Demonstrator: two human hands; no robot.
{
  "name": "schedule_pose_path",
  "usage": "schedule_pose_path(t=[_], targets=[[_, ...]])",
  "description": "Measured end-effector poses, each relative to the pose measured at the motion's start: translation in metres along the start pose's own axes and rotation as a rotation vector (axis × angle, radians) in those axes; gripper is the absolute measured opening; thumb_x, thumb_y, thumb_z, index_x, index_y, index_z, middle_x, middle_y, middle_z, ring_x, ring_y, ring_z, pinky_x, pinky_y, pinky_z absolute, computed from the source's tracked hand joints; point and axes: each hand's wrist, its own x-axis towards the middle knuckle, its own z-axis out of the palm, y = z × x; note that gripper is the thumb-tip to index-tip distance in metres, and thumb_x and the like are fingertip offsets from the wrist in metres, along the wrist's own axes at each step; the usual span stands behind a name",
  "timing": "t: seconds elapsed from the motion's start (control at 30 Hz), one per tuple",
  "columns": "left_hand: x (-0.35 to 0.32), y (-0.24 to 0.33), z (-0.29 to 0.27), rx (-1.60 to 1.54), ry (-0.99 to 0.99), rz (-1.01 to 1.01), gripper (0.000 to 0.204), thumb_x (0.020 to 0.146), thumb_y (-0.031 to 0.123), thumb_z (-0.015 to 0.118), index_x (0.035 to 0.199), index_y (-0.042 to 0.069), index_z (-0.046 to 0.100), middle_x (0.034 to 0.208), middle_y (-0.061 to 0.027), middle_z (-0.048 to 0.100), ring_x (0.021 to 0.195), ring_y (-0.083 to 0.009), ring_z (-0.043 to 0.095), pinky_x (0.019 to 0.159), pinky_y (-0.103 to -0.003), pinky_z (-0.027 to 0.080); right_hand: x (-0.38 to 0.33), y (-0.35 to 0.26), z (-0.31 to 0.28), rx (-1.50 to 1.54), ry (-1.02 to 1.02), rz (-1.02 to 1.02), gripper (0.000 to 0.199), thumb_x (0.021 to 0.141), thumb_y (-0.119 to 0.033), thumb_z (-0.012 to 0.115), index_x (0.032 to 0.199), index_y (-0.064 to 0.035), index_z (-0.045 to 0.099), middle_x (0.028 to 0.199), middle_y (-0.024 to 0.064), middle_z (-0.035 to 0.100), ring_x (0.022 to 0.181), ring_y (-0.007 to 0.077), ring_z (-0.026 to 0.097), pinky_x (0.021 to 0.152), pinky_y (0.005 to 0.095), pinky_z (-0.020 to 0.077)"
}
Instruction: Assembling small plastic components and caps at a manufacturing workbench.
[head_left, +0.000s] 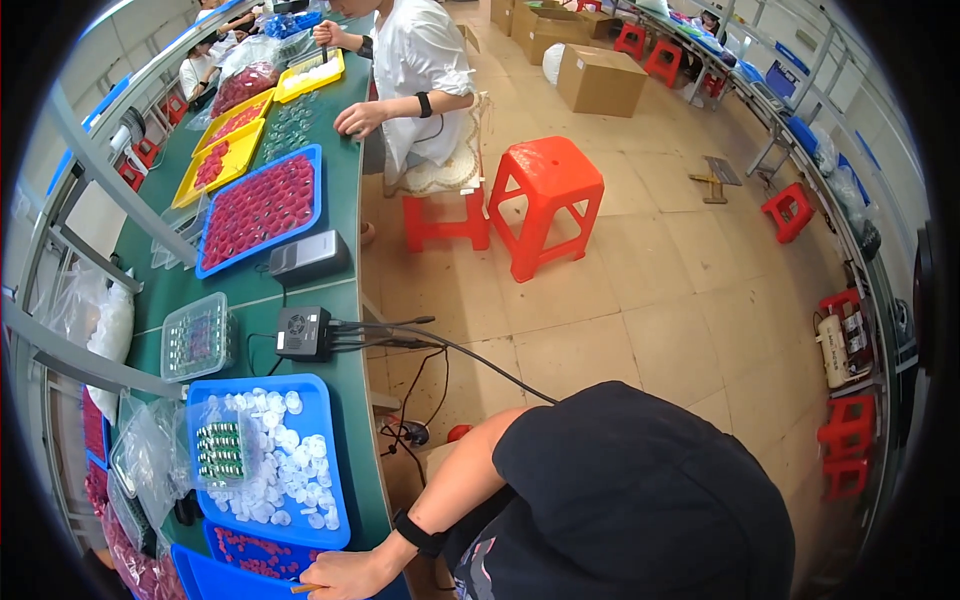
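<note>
As the bare right hand (pixel 352 572) reaches to the lower edge of the view, its fingers are curled narrowly around what looks like a thin brown stick (pixel 303 589), one end poking out to the left. The left hand is out of view, so I cannot tell its state. Just under the stick lies a plain blue tray (pixel 215 578), cut off by the frame; right beside it, a darker blue tray (pixel 217 527) carries small red pieces (pixel 255 553).

The step in hand seems to be handling small parts at these trays with the stick, though its tip touching any piece cannot be made out. The next move probably calls for a steady, light touch on a single piece, without scattering its neighbours.

Farther up the desk (pixel 358 440), a larger blue tray (pixel 318 390) holds translucent round pieces (pixel 305 465), with a clear box (pixel 217 410) of green-and-silver parts over its left side. Beyond stand a black device (pixel 303 333) with cables and another clear container (pixel 200 372); farther still, a co-worker (pixel 425 90) in white sits at the same desk.
</note>
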Motion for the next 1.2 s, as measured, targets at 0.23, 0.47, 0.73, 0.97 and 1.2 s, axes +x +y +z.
schedule_pose_path(t=[0.23, 0.47, 0.73, 0.97, 1.2], targets=[[-0.032, -0.003, -0.052, 0.058, 0.260, 0.051, 0.042, 0.097, 0.022, 0.045, 0.129, -0.004, 0.046, 0.122, -0.0136, 0.056, 0.112, -0.0233, 0.052, 0.101, -0.031, 0.039, -0.005, -0.025, -0.006, -0.044, -0.085, 0.108, 0.024, 0.090, -0.020, 0.051, 0.092, 0.0037, 0.056, 0.073, 0.0219, 0.059, 0.073, 0.0363, 0.061, 0.066, 0.0420, 0.0457], [-0.082, -0.009, -0.096, 0.124, 0.461, 0.056, 0.042, 0.097, 0.023, 0.045, 0.129, -0.004, 0.046, 0.123, -0.0144, 0.056, 0.112, -0.0246, 0.052, 0.101, -0.032, 0.039, 0.006, -0.035, 0.001, 0.010, -0.183, 0.177, 0.029, 0.092, -0.024, 0.052, 0.085, 0.0043, 0.052, 0.061, 0.0164, 0.052, 0.056, 0.0273, 0.054, 0.054, 0.0408, 0.0396], [-0.132, -0.036, -0.106, 0.167, 0.717, 0.045, 0.042, 0.097, 0.024, 0.045, 0.128, -0.004, 0.047, 0.124, -0.0153, 0.056, 0.112, -0.0260, 0.053, 0.101, -0.034, 0.040, 0.019, -0.025, 0.023, -0.167, -0.236, 0.073, 0.029, 0.092, -0.021, 0.052, 0.108, 0.0025, 0.056, 0.075, 0.0166, 0.057, 0.067, 0.0235, 0.054, 0.065, 0.0352, 0.0450], [-0.286, 0.016, -0.142, -0.525, 1.564, 0.043, 0.039, 0.094, 0.020, 0.044, 0.123, -0.005, 0.050, 0.127, -0.0167, 0.054, 0.116, -0.0270, 0.052, 0.105, -0.040, 0.039, -0.008, -0.022, 0.010, -0.160, 0.128, 0.378, 0.017, 0.094, -0.019, 0.055, 0.102, -0.0036, 0.058, 0.085, -0.0007, 0.051, 0.079, 0.0093, 0.047, 0.070, 0.0260, 0.0403], [-0.330, 0.029, -0.174, -0.532, 1.740, -0.075, 0.026, 0.094, 0.020, 0.049, 0.112, 0.003, 0.056, 0.100, -0.0128, 0.064, 0.084, -0.0237, 0.065, 0.066, -0.036, 0.057, 0.001, -0.043, 0.033, 0.168, -0.226, 0.427, 0.021, 0.098, -0.018, 0.049, 0.111, -0.0015, 0.054, 0.092, -0.0012, 0.056, 0.082, 0.0047, 0.052, 0.072, 0.0212, 0.0443]])
